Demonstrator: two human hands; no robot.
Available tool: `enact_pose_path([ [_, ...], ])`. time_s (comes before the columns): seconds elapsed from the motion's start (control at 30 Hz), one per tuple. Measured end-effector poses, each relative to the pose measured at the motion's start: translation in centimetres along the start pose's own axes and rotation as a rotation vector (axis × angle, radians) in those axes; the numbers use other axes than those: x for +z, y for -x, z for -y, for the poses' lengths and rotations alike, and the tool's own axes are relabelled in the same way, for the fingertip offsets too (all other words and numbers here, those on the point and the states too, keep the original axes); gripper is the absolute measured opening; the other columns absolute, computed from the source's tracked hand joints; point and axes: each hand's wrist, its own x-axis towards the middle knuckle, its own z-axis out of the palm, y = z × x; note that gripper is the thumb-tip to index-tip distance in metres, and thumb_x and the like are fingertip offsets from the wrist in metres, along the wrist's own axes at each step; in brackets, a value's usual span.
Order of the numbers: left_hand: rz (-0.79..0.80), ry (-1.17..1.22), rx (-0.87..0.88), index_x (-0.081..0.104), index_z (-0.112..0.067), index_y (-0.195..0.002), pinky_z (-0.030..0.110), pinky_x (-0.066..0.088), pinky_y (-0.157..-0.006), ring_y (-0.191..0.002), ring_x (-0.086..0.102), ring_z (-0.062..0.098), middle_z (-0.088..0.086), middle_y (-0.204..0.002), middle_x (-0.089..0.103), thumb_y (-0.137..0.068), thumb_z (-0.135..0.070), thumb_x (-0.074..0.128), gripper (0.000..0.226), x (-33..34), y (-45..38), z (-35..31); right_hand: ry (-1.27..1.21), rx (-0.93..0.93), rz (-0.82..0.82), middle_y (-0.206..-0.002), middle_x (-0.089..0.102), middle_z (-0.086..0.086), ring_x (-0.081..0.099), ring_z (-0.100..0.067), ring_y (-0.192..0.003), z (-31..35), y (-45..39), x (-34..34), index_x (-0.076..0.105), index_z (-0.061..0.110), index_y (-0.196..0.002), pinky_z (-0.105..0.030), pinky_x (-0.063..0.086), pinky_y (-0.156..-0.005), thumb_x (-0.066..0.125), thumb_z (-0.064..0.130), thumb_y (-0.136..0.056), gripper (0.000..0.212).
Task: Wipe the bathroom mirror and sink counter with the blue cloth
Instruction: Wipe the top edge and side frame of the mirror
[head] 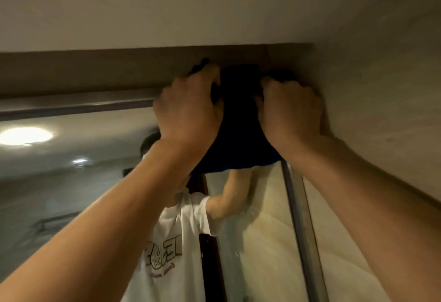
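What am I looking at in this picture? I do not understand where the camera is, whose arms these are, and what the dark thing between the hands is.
There is no machine here. The single picture comes from a camera worn on a person's head, so the two bare arms reaching up are that person's own. The left hand and the right hand each grip the blue cloth with curled fingers and hold it against the top right corner of the bathroom mirror. The cloth looks almost black in the dim light; its lower edge shows the blue. In the mirror you see the reflection of the same person in a white T-shirt and a round ceiling light. The sink counter is not in view.
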Motion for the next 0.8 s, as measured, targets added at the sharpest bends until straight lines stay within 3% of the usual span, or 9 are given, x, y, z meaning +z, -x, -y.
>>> enact_pose_path([
  [0.13, 0.000, -0.026, -0.015, 0.056, -0.026, -0.112, 0.036, 0.032, -0.064, -0.096, 0.063, 0.038, 0.008, -0.104, 0.066, -0.095, -0.016, 0.049, 0.021, 1.8, -0.5, -2.7, 0.024, 0.031, 0.073, -0.110, 0.065, -0.016, 0.063, -0.034, -0.102, -0.5, -0.4, -0.5, 0.062, 0.005, -0.107, -0.033, 0.033, -0.069, 0.037, 0.006, -0.102, 0.026],
  [0.3, 0.054, -0.019, -0.002, 0.057, -0.028, -0.114, 0.035, 0.031, -0.065, -0.097, 0.063, 0.036, 0.006, -0.105, 0.066, -0.096, -0.021, 0.052, 0.019, 0.5, -0.6, -1.6, -0.002, 0.039, 0.146, -0.110, 0.064, -0.014, 0.062, -0.032, -0.100, -0.6, -0.6, -0.9, 0.060, 0.007, -0.107, -0.033, 0.035, -0.068, 0.043, 0.011, -0.102, 0.018],
  [0.4, 0.089, -0.003, -0.021, 0.058, -0.029, -0.112, 0.036, 0.031, -0.065, -0.095, 0.062, 0.036, 0.005, -0.103, 0.066, -0.095, -0.026, 0.056, 0.018, -0.7, 0.0, -0.3, -0.008, 0.047, 0.150, -0.114, 0.063, -0.015, 0.062, -0.035, -0.102, -0.1, 0.3, -0.8, 0.052, 0.007, -0.120, -0.034, 0.034, -0.067, 0.044, 0.017, -0.102, 0.022],
  [0.5, 0.101, 0.002, -0.048, 0.058, -0.029, -0.113, 0.036, 0.031, -0.066, -0.096, 0.061, 0.036, 0.006, -0.103, 0.065, -0.094, -0.025, 0.057, 0.020, -1.0, 0.5, 0.1, -0.052, 0.050, 0.236, -0.119, 0.062, -0.018, 0.062, -0.037, -0.104, 0.2, 0.9, -0.2, 0.030, 0.008, -0.145, -0.035, 0.036, -0.067, 0.046, 0.023, -0.101, 0.049],
  [0.57, 0.105, 0.017, -0.077, 0.058, -0.026, -0.115, 0.036, 0.032, -0.069, -0.099, 0.061, 0.037, 0.007, -0.105, 0.064, -0.094, -0.020, 0.056, 0.022, -0.6, 0.2, -0.8, -0.044, 0.027, 0.281, -0.122, 0.060, -0.018, 0.061, -0.038, -0.107, 0.0, 0.7, -0.6, 0.025, 0.009, -0.147, -0.036, 0.035, -0.069, 0.047, 0.024, -0.100, 0.054],
  [0.73, 0.086, 0.102, -0.127, 0.054, -0.024, -0.121, 0.038, 0.039, -0.070, -0.100, 0.062, 0.035, 0.008, -0.109, 0.066, -0.097, -0.023, 0.054, 0.024, 1.0, 0.5, -2.1, 0.131, -0.096, 0.006, -0.115, 0.059, -0.019, 0.061, -0.039, -0.094, -1.1, 0.1, -4.3, 0.032, 0.015, -0.142, -0.036, 0.032, -0.064, 0.047, 0.019, -0.101, 0.044],
  [0.8, 0.118, 0.171, -0.172, 0.049, -0.023, -0.130, 0.039, 0.038, -0.070, -0.105, 0.061, 0.036, 0.009, -0.117, 0.063, -0.098, -0.025, 0.051, 0.032, 1.9, 1.0, -4.1, 0.178, -0.144, -0.018, -0.114, 0.057, -0.021, 0.058, -0.037, -0.082, -1.5, -0.3, -4.9, 0.037, 0.014, -0.139, -0.035, 0.028, -0.059, 0.041, 0.019, -0.102, 0.037],
])
